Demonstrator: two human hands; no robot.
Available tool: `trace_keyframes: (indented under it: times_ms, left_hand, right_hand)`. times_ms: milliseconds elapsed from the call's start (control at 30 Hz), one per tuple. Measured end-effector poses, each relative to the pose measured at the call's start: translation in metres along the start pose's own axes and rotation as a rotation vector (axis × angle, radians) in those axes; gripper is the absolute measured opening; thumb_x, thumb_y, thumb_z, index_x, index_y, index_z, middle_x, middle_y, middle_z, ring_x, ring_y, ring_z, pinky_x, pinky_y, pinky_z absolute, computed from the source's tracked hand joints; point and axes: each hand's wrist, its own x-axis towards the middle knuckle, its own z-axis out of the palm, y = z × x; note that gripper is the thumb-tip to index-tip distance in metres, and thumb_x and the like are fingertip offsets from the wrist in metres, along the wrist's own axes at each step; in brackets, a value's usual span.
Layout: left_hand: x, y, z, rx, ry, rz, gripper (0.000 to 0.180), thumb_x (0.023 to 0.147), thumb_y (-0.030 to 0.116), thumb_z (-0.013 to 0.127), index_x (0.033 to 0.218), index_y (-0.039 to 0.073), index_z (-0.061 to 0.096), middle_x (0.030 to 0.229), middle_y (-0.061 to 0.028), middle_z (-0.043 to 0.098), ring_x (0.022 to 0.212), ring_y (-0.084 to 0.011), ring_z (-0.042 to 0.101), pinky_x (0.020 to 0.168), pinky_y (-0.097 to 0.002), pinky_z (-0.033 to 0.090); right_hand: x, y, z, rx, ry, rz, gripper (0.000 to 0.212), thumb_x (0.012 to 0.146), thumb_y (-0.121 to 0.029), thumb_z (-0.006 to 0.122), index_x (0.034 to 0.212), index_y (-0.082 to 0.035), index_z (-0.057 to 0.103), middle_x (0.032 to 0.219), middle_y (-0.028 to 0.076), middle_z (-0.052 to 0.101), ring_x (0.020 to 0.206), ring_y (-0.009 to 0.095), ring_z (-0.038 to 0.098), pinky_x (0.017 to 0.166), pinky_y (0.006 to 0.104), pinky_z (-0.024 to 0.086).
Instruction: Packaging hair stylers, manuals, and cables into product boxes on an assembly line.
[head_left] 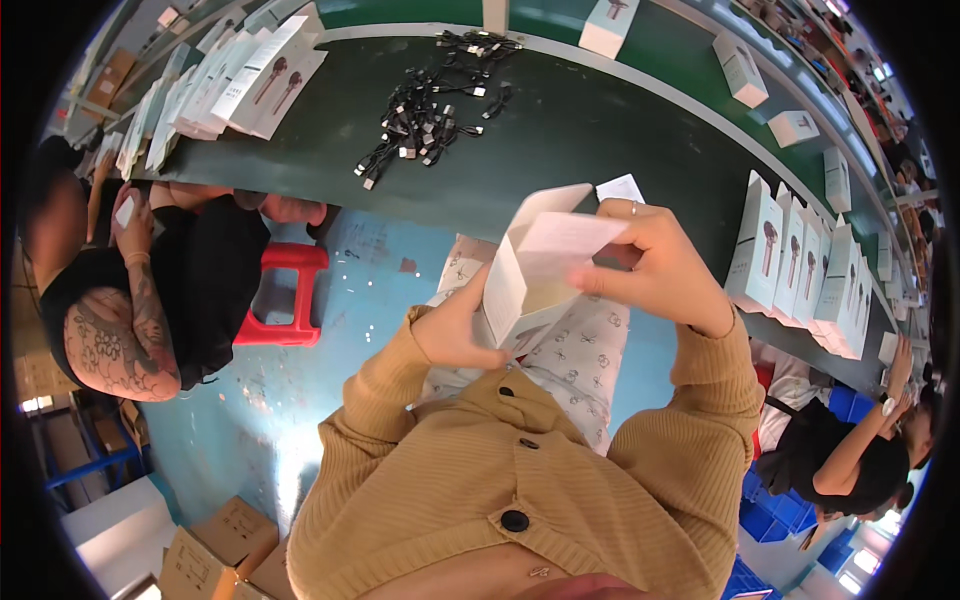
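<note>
My left hand is wrapped round the side of a small white cardboard box, held above my lap. The box is open at the top, with one flap standing up. At its opening is a white folded leaflet with faint print. My right hand pinches the leaflet's right edge between thumb and fingers. How far the leaflet reaches into the box I cannot tell. A small white paper piece lies on the table just beyond my right hand.
A dark green table bears a pile of short black cables. White printed boxes stand in rows at left and right; several sit on the shelf. People work on both sides, near a red stool at left and blue crates at right.
</note>
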Motion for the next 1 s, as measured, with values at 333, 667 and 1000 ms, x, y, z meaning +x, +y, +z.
trace_keyframes:
  times_ms: [333, 667, 1000]
  left_hand:
    - [-0.028, -0.031, -0.01, -0.193, 0.163, 0.024, 0.111, 0.061, 0.009, 0.074, 0.149, 0.002, 0.007, 0.14, -0.011, 0.037, 0.132, -0.0215, 0.034, 0.108, -0.0354, 0.029]
    - [-0.032, -0.043, -0.015, -0.006, 0.332, 0.056, 0.103, 0.061, 0.008, 0.074, 0.145, 0.0, 0.016, 0.136, -0.0137, 0.042, 0.129, -0.0226, 0.038, 0.107, -0.0353, 0.031]
    - [0.014, -0.024, 0.0, -0.048, 0.131, 0.149, 0.097, 0.062, 0.011, 0.075, 0.142, 0.002, 0.022, 0.131, -0.0141, 0.045, 0.124, -0.0256, 0.043, 0.103, -0.0385, 0.036]
  right_hand:
    - [0.148, 0.129, 0.032, -0.684, 0.228, 0.024, 0.037, 0.088, -0.013, 0.057, 0.123, -0.024, 0.059, 0.123, 0.015, 0.052, 0.101, 0.033, 0.058, 0.082, 0.0411, 0.051]
    - [0.097, 0.039, 0.001, -0.506, 0.238, -0.245, 0.012, 0.082, -0.013, 0.064, 0.093, -0.009, 0.061, 0.085, 0.008, 0.065, 0.073, 0.03, 0.061, 0.063, 0.0359, 0.049]
    - [-0.002, -0.049, 0.009, -0.756, 0.057, -0.365, 0.041, 0.058, -0.009, 0.072, 0.099, -0.007, 0.068, 0.11, 0.014, 0.06, 0.06, 0.019, 0.053, 0.048, 0.0272, 0.042]
